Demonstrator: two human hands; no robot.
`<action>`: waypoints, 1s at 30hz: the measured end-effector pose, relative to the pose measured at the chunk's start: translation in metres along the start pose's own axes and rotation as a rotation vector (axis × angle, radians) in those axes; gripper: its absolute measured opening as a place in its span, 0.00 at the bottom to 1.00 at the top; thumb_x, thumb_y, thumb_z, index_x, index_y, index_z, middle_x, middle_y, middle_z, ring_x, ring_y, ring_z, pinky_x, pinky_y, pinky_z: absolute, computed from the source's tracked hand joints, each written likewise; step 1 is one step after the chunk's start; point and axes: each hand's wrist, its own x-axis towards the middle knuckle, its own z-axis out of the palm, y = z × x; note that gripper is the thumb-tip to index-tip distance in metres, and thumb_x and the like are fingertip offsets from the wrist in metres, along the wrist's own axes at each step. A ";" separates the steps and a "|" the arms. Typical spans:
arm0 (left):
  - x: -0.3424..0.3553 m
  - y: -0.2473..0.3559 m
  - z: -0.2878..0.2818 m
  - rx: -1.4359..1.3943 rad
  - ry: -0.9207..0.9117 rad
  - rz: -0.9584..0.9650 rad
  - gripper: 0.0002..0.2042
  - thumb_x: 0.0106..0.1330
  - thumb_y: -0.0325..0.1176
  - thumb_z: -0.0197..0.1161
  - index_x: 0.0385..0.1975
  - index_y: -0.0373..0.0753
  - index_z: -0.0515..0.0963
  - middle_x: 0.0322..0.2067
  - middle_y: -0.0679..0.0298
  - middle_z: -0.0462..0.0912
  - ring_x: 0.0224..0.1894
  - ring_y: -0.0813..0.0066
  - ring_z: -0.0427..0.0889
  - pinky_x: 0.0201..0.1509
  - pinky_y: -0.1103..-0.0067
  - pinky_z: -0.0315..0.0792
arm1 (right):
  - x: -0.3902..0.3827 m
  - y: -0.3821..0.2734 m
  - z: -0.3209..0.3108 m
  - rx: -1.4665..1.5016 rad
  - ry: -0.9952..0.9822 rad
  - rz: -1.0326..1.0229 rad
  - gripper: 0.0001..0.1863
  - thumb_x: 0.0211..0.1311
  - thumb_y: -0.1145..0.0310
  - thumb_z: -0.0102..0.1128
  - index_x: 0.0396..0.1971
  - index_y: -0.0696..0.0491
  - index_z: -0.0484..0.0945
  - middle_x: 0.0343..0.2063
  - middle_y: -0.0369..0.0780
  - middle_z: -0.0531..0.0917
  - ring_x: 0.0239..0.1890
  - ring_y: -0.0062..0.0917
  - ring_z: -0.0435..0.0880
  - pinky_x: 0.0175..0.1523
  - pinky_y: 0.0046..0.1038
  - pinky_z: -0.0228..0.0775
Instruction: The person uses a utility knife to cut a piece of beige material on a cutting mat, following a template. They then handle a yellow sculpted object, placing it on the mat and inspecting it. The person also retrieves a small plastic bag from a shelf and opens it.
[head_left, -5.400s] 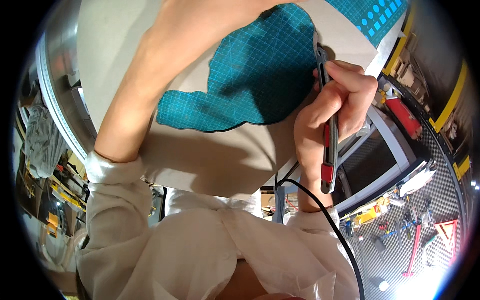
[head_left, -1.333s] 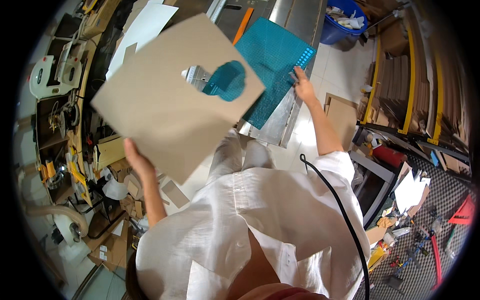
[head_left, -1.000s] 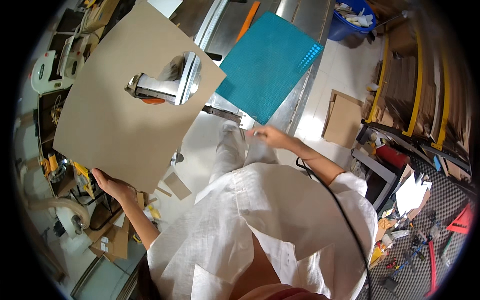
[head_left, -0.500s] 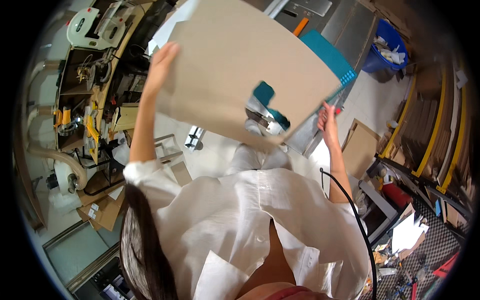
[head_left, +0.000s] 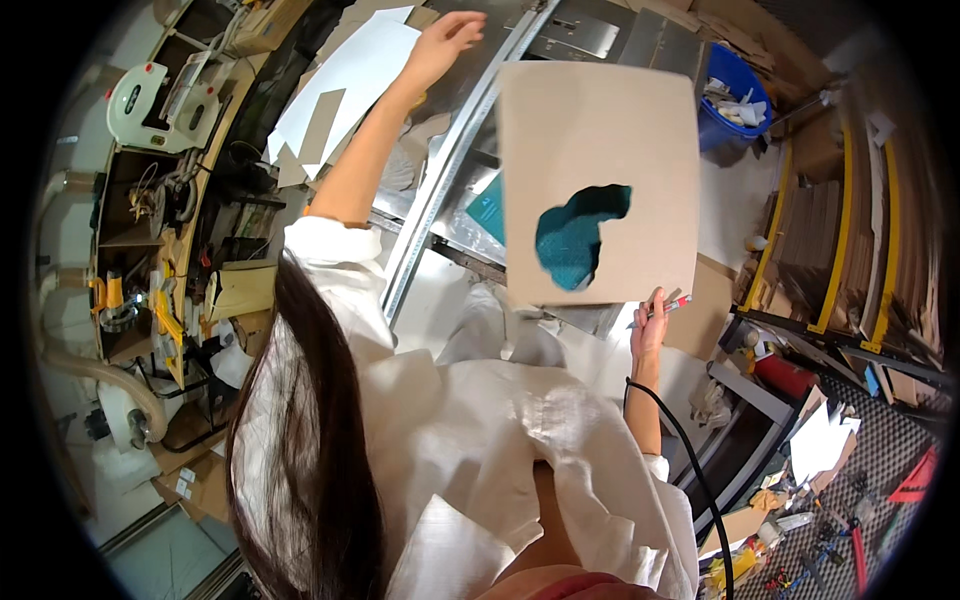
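Note:
A tan cardboard sheet [head_left: 600,120] with rounded corners lies or hangs over the workbench right of centre. Through its irregular cut-out hole, teal shows from the cutting mat [head_left: 487,212], whose edge also sticks out to the left. My right hand [head_left: 650,325] grips the sheet's near right corner. In the same hand is a slim red-and-white tool, perhaps a marker or a knife; its kind is unclear. My left hand [head_left: 450,45] reaches over the far side of the bench, fingers stretched and holding nothing, left of a long metal rail [head_left: 425,195].
White paper sheets [head_left: 350,80] and cardboard offcuts lie on the bench at far left. A blue bin [head_left: 735,115] of scraps stands at far right. Racks of cardboard [head_left: 825,230] line the right side. A black cable [head_left: 690,440] arcs past my right arm.
My left hand has let go of the cardboard sheet and moved forward and right over the bench. The sheet has swung to the right and turned, its corner still in my right hand.

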 end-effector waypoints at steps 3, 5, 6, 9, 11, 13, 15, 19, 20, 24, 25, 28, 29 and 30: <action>-0.044 -0.081 -0.053 0.273 0.301 -0.059 0.22 0.60 0.39 0.63 0.51 0.35 0.73 0.45 0.57 0.80 0.44 0.67 0.80 0.51 0.76 0.71 | 0.012 0.047 -0.002 -0.086 0.057 0.100 0.15 0.66 0.56 0.55 0.26 0.51 0.71 0.15 0.29 0.67 0.11 0.11 0.52 0.17 0.17 0.43; -0.082 -0.123 -0.075 0.370 0.454 -0.312 0.32 0.52 0.43 0.70 0.52 0.28 0.69 0.48 0.49 0.76 0.50 0.60 0.77 0.53 0.74 0.70 | 0.010 0.064 0.020 -0.214 0.081 0.110 0.16 0.65 0.55 0.56 0.27 0.52 0.72 0.18 0.32 0.73 0.11 0.11 0.53 0.17 0.18 0.45; -0.100 -0.144 -0.087 0.524 0.493 -0.337 0.36 0.49 0.44 0.72 0.52 0.25 0.67 0.50 0.45 0.73 0.52 0.58 0.74 0.55 0.74 0.69 | 0.017 0.082 0.018 -0.232 0.097 0.122 0.16 0.64 0.54 0.57 0.29 0.53 0.73 0.19 0.32 0.74 0.11 0.11 0.53 0.17 0.18 0.45; -0.161 -0.185 -0.109 0.799 0.527 -0.525 0.48 0.41 0.47 0.76 0.55 0.19 0.58 0.53 0.38 0.67 0.57 0.55 0.68 0.59 0.73 0.65 | 0.016 0.108 0.034 -0.300 0.113 0.159 0.19 0.63 0.53 0.58 0.26 0.56 0.76 0.13 0.30 0.69 0.11 0.12 0.53 0.17 0.18 0.45; -0.183 -0.203 -0.109 0.433 0.477 -0.781 0.53 0.38 0.49 0.78 0.57 0.19 0.55 0.54 0.39 0.66 0.56 0.56 0.69 0.60 0.72 0.64 | 0.010 0.120 0.040 -0.325 0.062 0.190 0.21 0.64 0.53 0.57 0.23 0.56 0.76 0.10 0.29 0.64 0.10 0.12 0.54 0.16 0.19 0.45; -0.196 -0.219 -0.108 0.263 0.492 -0.838 0.55 0.36 0.51 0.78 0.58 0.20 0.54 0.54 0.43 0.67 0.55 0.57 0.71 0.56 0.71 0.67 | 0.008 0.130 0.044 -0.316 0.074 0.191 0.22 0.64 0.53 0.57 0.20 0.56 0.75 0.08 0.28 0.60 0.10 0.13 0.53 0.16 0.19 0.44; -0.207 -0.233 -0.112 0.298 0.578 -0.712 0.54 0.36 0.52 0.79 0.58 0.24 0.56 0.53 0.48 0.70 0.54 0.59 0.72 0.48 0.69 0.74 | 0.010 0.137 0.043 -0.346 0.062 0.222 0.21 0.64 0.53 0.57 0.20 0.56 0.75 0.08 0.28 0.61 0.10 0.12 0.53 0.17 0.19 0.44; -0.204 -0.211 -0.093 -0.026 0.539 -0.892 0.53 0.38 0.52 0.77 0.61 0.30 0.54 0.55 0.50 0.68 0.54 0.60 0.72 0.43 0.68 0.78 | 0.010 0.125 0.035 -0.293 0.095 0.317 0.20 0.62 0.53 0.60 0.21 0.54 0.74 0.11 0.28 0.64 0.11 0.12 0.55 0.16 0.18 0.45; -0.200 -0.195 -0.090 -0.016 0.549 -0.945 0.54 0.38 0.52 0.77 0.62 0.31 0.53 0.54 0.48 0.69 0.54 0.60 0.73 0.42 0.70 0.78 | 0.010 0.124 0.029 -0.300 0.103 0.343 0.20 0.61 0.52 0.61 0.21 0.54 0.74 0.11 0.29 0.66 0.11 0.12 0.56 0.15 0.18 0.46; -0.201 -0.186 -0.097 0.026 0.549 -0.956 0.53 0.39 0.53 0.76 0.63 0.32 0.54 0.55 0.47 0.68 0.54 0.58 0.73 0.45 0.71 0.78 | -0.001 0.124 0.032 -0.307 0.152 0.358 0.19 0.60 0.53 0.62 0.21 0.54 0.74 0.12 0.29 0.67 0.10 0.11 0.55 0.14 0.17 0.46; -0.200 -0.190 -0.098 0.030 0.535 -0.943 0.53 0.39 0.53 0.76 0.63 0.31 0.54 0.55 0.46 0.68 0.55 0.58 0.72 0.47 0.70 0.77 | -0.005 0.125 0.031 -0.294 0.139 0.360 0.19 0.60 0.53 0.62 0.22 0.54 0.74 0.12 0.29 0.67 0.09 0.11 0.55 0.14 0.17 0.46; -0.212 -0.239 -0.130 0.046 0.465 -0.932 0.50 0.41 0.55 0.73 0.61 0.31 0.60 0.57 0.51 0.68 0.58 0.60 0.70 0.57 0.69 0.69 | -0.006 0.126 0.030 -0.261 0.118 0.364 0.17 0.60 0.55 0.62 0.25 0.54 0.74 0.15 0.31 0.72 0.10 0.11 0.56 0.14 0.17 0.46; -0.203 -0.212 -0.122 -0.117 0.368 -0.973 0.44 0.44 0.55 0.71 0.60 0.36 0.63 0.55 0.55 0.70 0.54 0.63 0.73 0.50 0.67 0.75 | -0.006 0.124 0.020 -0.272 0.148 0.345 0.17 0.61 0.54 0.61 0.26 0.53 0.74 0.17 0.31 0.74 0.10 0.11 0.56 0.14 0.16 0.47; -0.216 -0.229 -0.150 -0.190 0.351 -0.969 0.40 0.47 0.55 0.69 0.59 0.41 0.66 0.53 0.58 0.72 0.52 0.65 0.75 0.45 0.67 0.78 | -0.003 0.130 0.027 -0.278 0.126 0.353 0.16 0.61 0.54 0.61 0.26 0.52 0.74 0.19 0.32 0.76 0.10 0.10 0.57 0.14 0.16 0.48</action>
